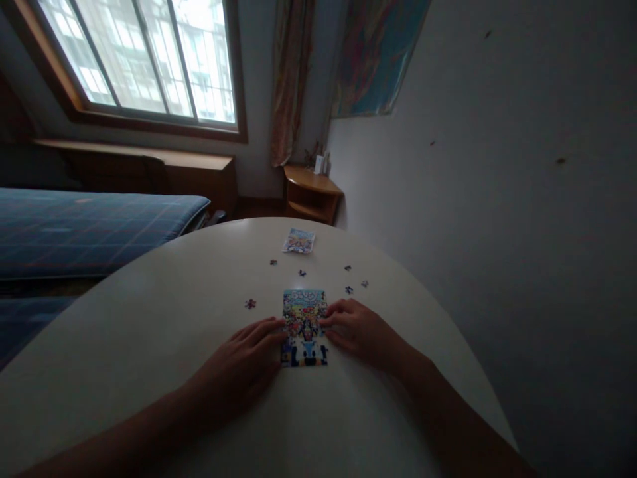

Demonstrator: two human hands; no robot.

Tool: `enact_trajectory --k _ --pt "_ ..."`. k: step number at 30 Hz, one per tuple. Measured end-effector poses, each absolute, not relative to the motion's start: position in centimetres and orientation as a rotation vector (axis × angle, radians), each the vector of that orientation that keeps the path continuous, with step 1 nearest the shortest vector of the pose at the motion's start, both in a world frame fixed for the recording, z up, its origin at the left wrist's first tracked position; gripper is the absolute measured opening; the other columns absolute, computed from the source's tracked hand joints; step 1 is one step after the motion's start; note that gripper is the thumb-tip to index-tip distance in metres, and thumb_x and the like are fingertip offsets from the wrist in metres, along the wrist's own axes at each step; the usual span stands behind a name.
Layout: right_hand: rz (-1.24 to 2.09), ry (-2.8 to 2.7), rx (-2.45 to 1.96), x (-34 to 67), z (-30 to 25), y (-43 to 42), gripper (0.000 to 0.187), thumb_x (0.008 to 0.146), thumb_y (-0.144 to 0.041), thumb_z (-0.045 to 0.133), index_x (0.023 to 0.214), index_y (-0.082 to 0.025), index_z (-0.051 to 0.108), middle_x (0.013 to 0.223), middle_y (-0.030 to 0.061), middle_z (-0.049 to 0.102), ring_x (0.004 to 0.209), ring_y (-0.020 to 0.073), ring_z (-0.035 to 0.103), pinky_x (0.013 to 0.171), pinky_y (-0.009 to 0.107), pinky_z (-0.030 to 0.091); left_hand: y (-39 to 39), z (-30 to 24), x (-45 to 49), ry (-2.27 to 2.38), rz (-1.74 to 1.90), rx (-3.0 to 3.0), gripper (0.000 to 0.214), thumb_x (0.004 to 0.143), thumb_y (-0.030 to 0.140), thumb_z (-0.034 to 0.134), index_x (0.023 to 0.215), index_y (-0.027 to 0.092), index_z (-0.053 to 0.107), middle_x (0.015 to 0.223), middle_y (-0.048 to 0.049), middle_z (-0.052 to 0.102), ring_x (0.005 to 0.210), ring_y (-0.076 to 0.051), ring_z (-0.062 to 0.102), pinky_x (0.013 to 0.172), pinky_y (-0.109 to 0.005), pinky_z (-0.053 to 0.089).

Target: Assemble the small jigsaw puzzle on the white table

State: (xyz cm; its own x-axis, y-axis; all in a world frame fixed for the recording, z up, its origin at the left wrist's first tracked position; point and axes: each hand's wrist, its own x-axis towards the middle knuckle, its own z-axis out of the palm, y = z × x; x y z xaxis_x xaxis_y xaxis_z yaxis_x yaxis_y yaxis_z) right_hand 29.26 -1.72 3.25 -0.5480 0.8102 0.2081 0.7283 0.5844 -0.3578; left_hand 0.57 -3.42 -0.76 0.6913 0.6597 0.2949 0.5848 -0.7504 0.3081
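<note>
A mostly assembled jigsaw puzzle lies flat on the white round table, with a colourful crowd of figures and a large blue-and-white character at its near end. Flat along the puzzle's left edge rests my left hand, fingers stretched out and touching it. My right hand is at the right edge, its fingers bent together; whatever they pinch is hidden. Loose pieces lie around: one puzzle piece to the left, another beyond the puzzle, and several to the right, including a dark piece.
Toward the table's far edge lies a small printed picture packet. A bare wall runs close along the right. Past the table are a mattress on the left, a wooden corner shelf and a bright window.
</note>
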Motion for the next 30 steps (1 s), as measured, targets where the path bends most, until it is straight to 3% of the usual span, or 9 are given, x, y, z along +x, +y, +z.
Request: enact_trajectory --k 22,30 --pt "0.386 -2.488 -1.268 29.3 3.74 -1.78 0.022 0.087 -0.021 0.067 0.108 -0.022 0.07 0.116 0.0096 0.066 0.109 0.0237 0.06 0.097 0.042 0.05 -3.0 -0.29 0.21 0.973 0.585 2.636 0.043 0.094 0.016 0.047 0.136 0.024 0.05 0.144 -0.0058 0.053 0.135 -0.024 0.047 0.113 -0.047 0.043" --pt "0.443 -2.464 -1.202 30.1 3.3 -1.28 0.02 0.093 -0.014 0.056 0.105 -0.021 0.07 0.113 0.0082 0.069 0.106 0.0195 0.062 0.095 0.037 0.05 -3.39 0.05 0.42 0.98 0.568 2.707 0.049 0.094 0.016 0.047 0.142 0.028 0.045 0.146 -0.0063 0.05 0.134 -0.028 0.047 0.108 -0.053 0.045"
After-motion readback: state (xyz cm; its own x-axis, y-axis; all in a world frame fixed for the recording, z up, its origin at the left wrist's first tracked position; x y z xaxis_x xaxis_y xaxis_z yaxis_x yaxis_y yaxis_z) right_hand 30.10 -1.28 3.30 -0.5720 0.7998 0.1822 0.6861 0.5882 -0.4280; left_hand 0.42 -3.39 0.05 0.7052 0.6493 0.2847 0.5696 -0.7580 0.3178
